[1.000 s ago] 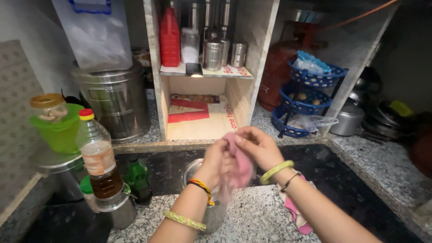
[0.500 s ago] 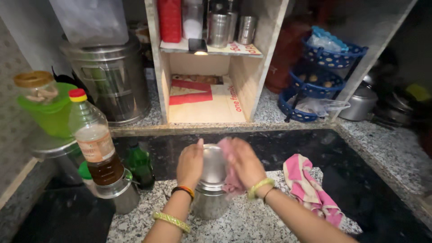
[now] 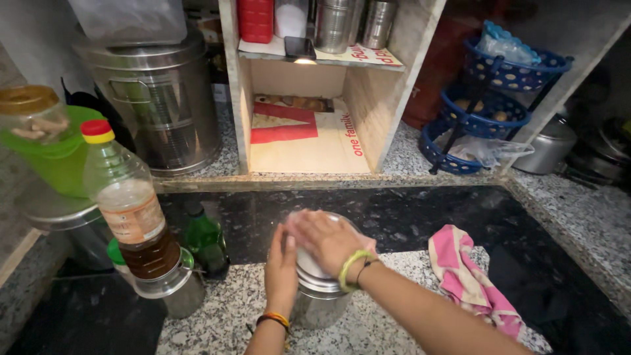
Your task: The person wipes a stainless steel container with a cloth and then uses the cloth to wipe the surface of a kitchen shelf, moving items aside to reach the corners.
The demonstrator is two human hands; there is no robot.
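Observation:
A steel canister (image 3: 320, 304) stands on the speckled granite counter (image 3: 223, 315) in the middle of the head view. My left hand (image 3: 282, 271) lies flat against its left side, fingers up. My right hand (image 3: 327, 238) presses palm-down on the canister's lid, covering most of it. A pink and white cloth (image 3: 468, 279) lies crumpled on the counter to the right of my right forearm, not held by either hand.
At the left stand a plastic oil bottle (image 3: 129, 212) on a small steel tin (image 3: 172, 290), a green glass bottle (image 3: 205, 239), a green tub and a large steel drum (image 3: 161, 98). Behind is a wooden shelf (image 3: 315, 141); a blue tiered basket (image 3: 490, 98) is at the right.
The pink cloth left my right hand and now lies on the counter at the right. My right hand moved onto the canister's lid; my left hand stays on its side.

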